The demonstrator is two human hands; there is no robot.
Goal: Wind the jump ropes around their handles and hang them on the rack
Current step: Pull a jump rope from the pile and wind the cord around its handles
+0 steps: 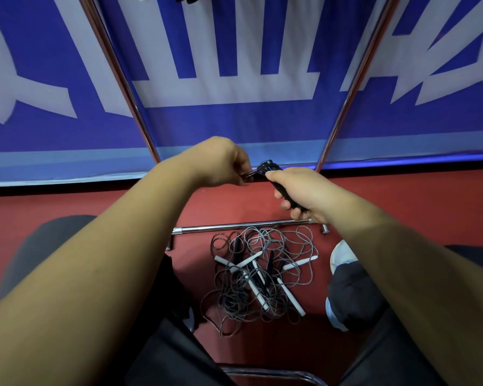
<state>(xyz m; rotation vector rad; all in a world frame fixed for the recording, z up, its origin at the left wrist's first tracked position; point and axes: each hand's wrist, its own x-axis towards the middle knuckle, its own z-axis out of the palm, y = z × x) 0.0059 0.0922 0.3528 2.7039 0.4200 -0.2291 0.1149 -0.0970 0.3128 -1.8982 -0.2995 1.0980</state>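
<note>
Red floor [402, 196] runs up to a blue and white banner [234, 51], and we sit facing it with the rack's two chrome uprights [117, 68] slanting up in front of us and its base bar [234, 227] on the floor. Our right hand [304, 190] is clenched around a black bundle [285, 195] of handles with rope wound on. Our left hand [221, 162] pinches the rope end [258, 169] right at the bundle's top.

We think the last turn is the weak spot: if the left pinch slackens before the end is tucked, the coils can spring loose. Hanging it then would let it unravel or slip off the rack.

Below our hands, a tangled pile [260, 280] of grey ropes with white and black handles lies just in front of the base bar. Pulling one out carelessly could tighten knots.

We see no containers. At the top edge, things seem to hang already, too cropped to identify.
</note>
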